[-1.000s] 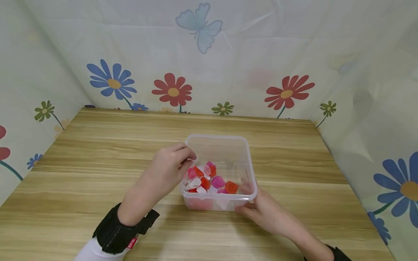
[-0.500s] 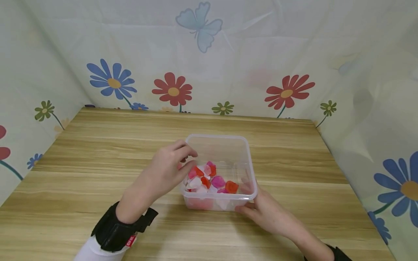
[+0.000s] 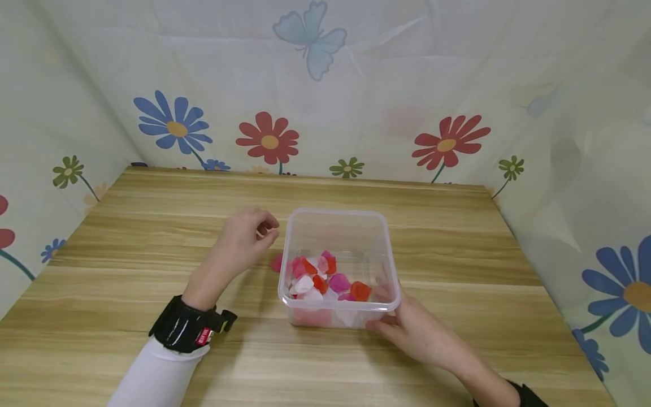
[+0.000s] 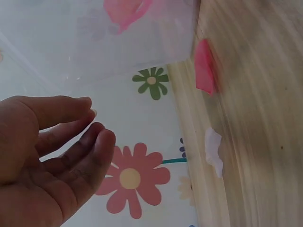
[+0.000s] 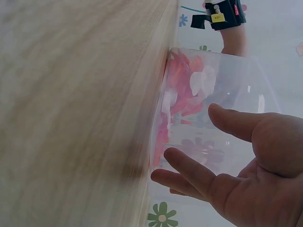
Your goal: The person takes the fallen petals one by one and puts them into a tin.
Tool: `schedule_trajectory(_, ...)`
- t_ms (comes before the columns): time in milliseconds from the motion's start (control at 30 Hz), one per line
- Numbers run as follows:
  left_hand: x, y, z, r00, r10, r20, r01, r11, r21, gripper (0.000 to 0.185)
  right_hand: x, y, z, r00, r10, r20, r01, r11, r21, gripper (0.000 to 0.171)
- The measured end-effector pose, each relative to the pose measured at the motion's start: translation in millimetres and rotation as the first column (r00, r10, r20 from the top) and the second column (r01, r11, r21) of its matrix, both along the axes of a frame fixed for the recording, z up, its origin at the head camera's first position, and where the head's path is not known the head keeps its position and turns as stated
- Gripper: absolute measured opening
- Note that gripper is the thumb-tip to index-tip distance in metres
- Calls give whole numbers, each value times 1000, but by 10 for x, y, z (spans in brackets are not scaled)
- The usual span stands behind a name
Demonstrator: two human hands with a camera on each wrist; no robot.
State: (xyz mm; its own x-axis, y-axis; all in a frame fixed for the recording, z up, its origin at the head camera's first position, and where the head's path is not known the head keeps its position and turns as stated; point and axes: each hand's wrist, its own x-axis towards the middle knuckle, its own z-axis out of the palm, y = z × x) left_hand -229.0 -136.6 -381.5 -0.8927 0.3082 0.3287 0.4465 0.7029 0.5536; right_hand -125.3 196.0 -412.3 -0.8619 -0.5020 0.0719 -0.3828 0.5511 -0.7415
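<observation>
From the head camera, the left hand (image 3: 247, 237) has come out of the clear plastic box (image 3: 338, 217), where it was half a second ago, and now hangs over the counter (image 3: 152, 226) at the box's nine o'clock, fingers loosely curled with the thumb near the fingertips; whether it pinches anything I cannot tell here. A pink petal (image 3: 276, 263) now lies on the wood just beside the box's left wall, which suggests the hand is lifting petals out one by one, with most of the heap of petals (image 3: 325, 281) still inside at the box's near end. The right hand (image 3: 407, 328) has stayed at the box's near right corner, about five o'clock, fingers laid against the wall, steadying it. Around the counter hangs a flowered cloth backdrop (image 3: 325, 85); nothing stands between the left hand and the box. In the left wrist view, that hand (image 4: 52, 156) shows relaxed, slightly bent fingers holding nothing, with the pink petal (image 4: 204, 66) and a white petal (image 4: 214, 151) loose on the counter near the box wall (image 4: 94, 42). In the right wrist view, the right hand (image 5: 236, 170) has straight fingers spread against the box (image 5: 213, 99), red and white petals showing through it.
</observation>
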Motion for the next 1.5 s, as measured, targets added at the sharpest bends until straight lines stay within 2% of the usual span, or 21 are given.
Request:
schedule_trajectory(133,-56,-6,-69,994,-25,106,34,996,-82,12,-4,0,-3,1000,2,-9,-3,1000,-5,46)
schedule_trajectory(267,-96,0,-140,975,-91,203,125,980,-157,16,-6,1,-3,1000,9,-19,-9,1000,-7,46)
schedule_trajectory(333,-116,3,-188,965,-135,223,178,966,-185,17,-5,-1,1,1000,8,-19,-8,1000,-4,46)
schedule_trajectory(500,-145,9,-298,947,-252,198,297,921,-251,14,-2,-8,16,1000,1,-11,-1,1000,8,47)
schedule_trajectory(633,-105,22,-322,928,-274,253,342,896,-282,13,2,-12,23,1000,1,-5,-1,1000,11,47)
schedule_trajectory(767,-75,38,-338,925,-266,271,339,899,-278,15,-1,-11,19,1000,3,-13,-3,1000,9,46)
schedule_trajectory(1100,-66,57,-354,941,-240,239,306,906,-294,21,-4,-10,10,1000,-2,-10,2,1000,8,48)
schedule_trajectory(1500,-66,13,-336,929,-252,270,319,917,-239,12,0,1,-7,1000,-2,-13,2,1000,7,45)
